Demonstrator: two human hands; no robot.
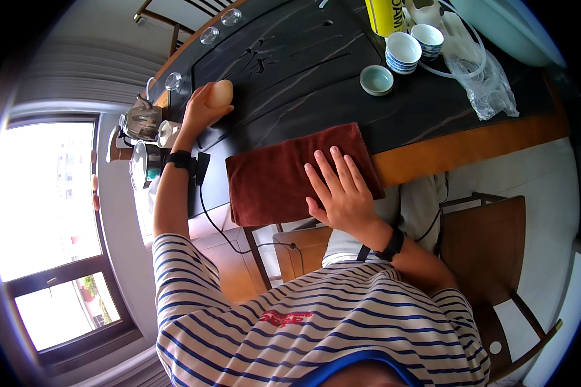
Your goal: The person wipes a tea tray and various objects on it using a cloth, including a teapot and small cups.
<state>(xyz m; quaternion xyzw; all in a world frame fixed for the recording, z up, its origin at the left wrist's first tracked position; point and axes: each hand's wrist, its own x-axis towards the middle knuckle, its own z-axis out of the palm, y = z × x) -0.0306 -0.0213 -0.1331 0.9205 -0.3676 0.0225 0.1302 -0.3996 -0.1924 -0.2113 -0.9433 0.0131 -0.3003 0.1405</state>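
Observation:
A rounded, pale tan object (220,94) is gripped in my left hand (201,110) at the left part of the black tea tray table (290,72); its exact kind is unclear. Spread flat with fingers apart, my right hand (344,198) rests on a folded dark red cloth (276,184). That cloth lies over the table's near edge, partly hanging past it. Beyond the cloth, to the right, sits a small celadon cup (376,80).
Stacked blue-and-white cups (403,52), a yellow can (385,17) and a crumpled plastic bag (489,92) stand at the back right. A glass kettle (143,122) and a lidded glass pot (143,164) are at the left. A wooden chair (484,246) is at the right.

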